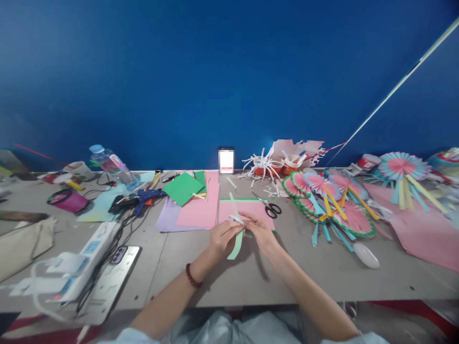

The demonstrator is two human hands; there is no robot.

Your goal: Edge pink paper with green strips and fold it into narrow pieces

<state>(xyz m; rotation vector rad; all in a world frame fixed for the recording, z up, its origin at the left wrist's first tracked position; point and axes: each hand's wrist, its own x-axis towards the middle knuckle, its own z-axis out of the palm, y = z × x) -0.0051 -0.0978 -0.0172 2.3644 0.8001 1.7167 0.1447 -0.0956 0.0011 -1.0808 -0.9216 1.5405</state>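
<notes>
Over the middle of the table, a pale green paper strip (235, 249) runs between my two hands, one end pointing up and away, the other hanging toward me. My left hand (223, 237) pinches it near its middle, fingers closed. From the other side, my right hand (260, 233) meets it with thumb and fingers closed at the same spot. A small white piece shows at the fingertips; what it is I cannot make out. Behind the hands lies pink paper (256, 210) with green edges. Scissors with black handles (273, 210) rest on its right side, apart from my right hand.
Colored sheets with green paper (183, 188) on top lie back left. Folded paper fans (355, 217) and a white spoon-like piece (366, 255) are at right. At left are a glue gun (147, 198), a power strip (91, 258), a phone (111, 286) and a tilted bottle (114, 165).
</notes>
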